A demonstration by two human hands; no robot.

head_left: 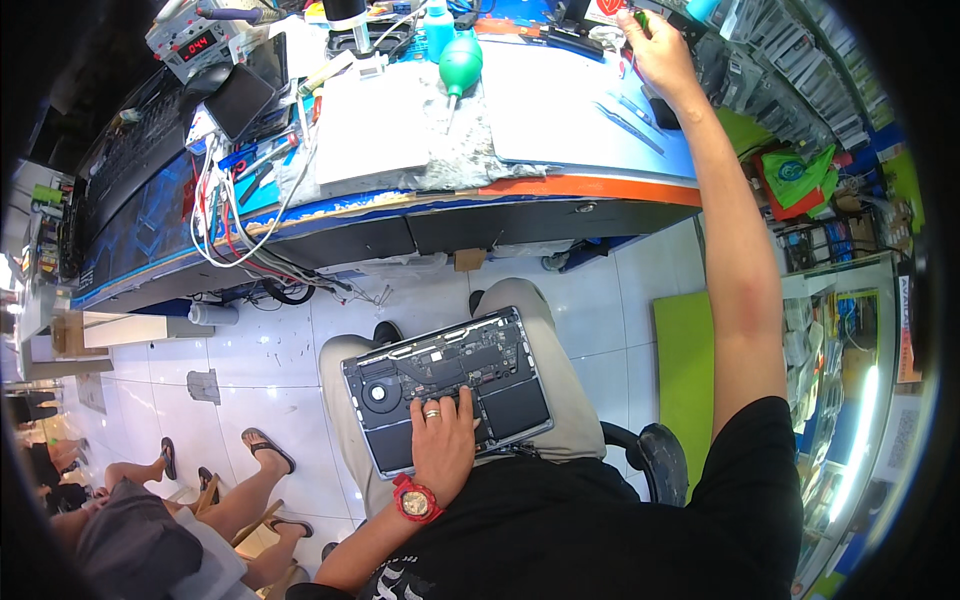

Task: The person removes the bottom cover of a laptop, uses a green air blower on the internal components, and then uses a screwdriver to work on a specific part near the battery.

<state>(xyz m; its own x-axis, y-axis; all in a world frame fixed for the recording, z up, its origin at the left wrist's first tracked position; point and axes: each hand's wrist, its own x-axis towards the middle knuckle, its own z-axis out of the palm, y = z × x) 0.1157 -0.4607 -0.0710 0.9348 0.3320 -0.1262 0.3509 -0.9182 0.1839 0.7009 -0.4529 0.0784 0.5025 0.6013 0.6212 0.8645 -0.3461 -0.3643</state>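
An opened laptop (515, 405), its circuit board, round fan (380, 393) and black battery cells laid bare, was held up across the person's lap, on the near side of the workbench (600, 187) and apart from it. It was set slightly askew, its left side tipped lower in the view. On its lower middle the left hand (443, 445) was laid, palm down; its fingers were stretched out and slightly spread over the battery cells, with the fingertips brought to the edge of the board. A ring was worn on one finger, and a red watch (416, 500) on that wrist.

The right hand (652, 50) was held out over the far right corner of the workbench. Its fingers were bent toward the thumb near a small greenish thing; whether this was gripped could not be told.

On the workbench, a green air blower (461, 66) was placed near the middle, just beside a blue bottle (438, 30); tweezers (634, 130) were laid toward the right. A power supply (195, 45) with red lit digits was seen at the far left, and white cables (204, 215) were hung over the front edge. To the left, below the workbench, another person in sandals was seated, partly cut off by the dark rim.
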